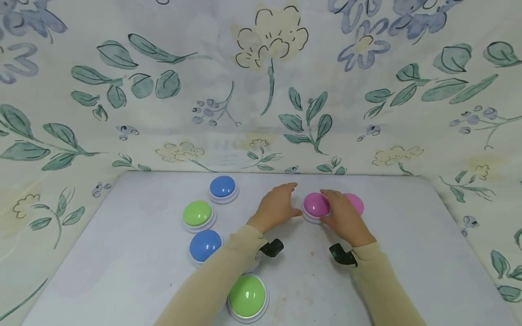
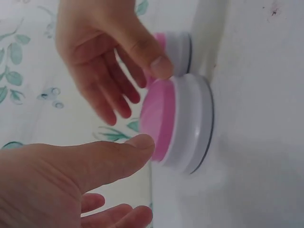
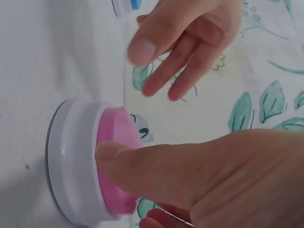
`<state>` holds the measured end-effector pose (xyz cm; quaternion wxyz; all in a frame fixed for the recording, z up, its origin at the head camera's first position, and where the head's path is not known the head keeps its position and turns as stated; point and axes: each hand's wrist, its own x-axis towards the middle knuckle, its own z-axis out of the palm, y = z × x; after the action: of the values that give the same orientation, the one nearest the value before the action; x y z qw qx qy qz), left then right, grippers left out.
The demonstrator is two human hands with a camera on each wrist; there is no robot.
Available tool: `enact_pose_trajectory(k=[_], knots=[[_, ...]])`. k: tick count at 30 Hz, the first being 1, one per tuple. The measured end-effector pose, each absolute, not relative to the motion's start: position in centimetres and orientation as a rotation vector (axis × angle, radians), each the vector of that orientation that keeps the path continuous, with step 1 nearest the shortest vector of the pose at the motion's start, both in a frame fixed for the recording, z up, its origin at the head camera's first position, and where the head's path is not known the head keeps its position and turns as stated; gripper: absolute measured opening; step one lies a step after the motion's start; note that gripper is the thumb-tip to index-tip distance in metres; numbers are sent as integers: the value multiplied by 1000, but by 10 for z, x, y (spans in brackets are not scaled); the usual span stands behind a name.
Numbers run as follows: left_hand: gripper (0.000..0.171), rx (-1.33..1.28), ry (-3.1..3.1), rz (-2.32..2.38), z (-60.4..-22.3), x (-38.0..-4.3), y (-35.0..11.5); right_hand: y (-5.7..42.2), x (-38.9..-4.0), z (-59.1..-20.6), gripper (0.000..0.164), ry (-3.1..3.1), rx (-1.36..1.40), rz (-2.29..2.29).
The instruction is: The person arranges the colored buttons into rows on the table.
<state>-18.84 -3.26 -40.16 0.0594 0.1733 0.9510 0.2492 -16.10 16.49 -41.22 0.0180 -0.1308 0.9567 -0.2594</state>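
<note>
A pink dome push button on a white round base [image 1: 316, 205] sits flat on the white table between the two hands. My right hand [image 1: 342, 215] is at its right side; in the right wrist view the thumb [image 3: 123, 159] lies against the dome's edge, while the left wrist view shows its fingers loosely spread above. To the left is my left hand [image 1: 277, 206], fingers spread and holding nothing, its thumb [image 2: 118, 156] close by the dome. Another pink button [image 1: 355, 203] stands behind the right hand, partly covered by it.
Left of the hands stand blue buttons [image 1: 222, 186] [image 1: 205, 246] and green buttons [image 1: 197, 213] [image 1: 247, 296]. The left sleeve [image 1: 220, 280] overlaps some of them and mostly hides a white base [image 1: 253, 264]. A flowered cloth [image 1: 261, 131] rises at the table's back edge.
</note>
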Motion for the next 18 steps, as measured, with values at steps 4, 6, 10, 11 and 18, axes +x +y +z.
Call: enact_pose_trajectory(k=[4,6,10,11,18], knots=[[76,504,2882,826,-393,-186,-49,162,-159,-411,69,2975,-444,-830],[76,490,2883,855,-390,-186,-58,162,-159,-412,69,2979,-459,-839],[77,436,2894,900,-381,-184,-74,158,-159,-411,68,2994,-492,-888],[78,422,2894,915,-379,-184,-78,156,-159,-411,67,3002,-503,-901],[78,353,2905,1003,-369,-180,-103,138,-160,-408,66,2956,-490,-989]])
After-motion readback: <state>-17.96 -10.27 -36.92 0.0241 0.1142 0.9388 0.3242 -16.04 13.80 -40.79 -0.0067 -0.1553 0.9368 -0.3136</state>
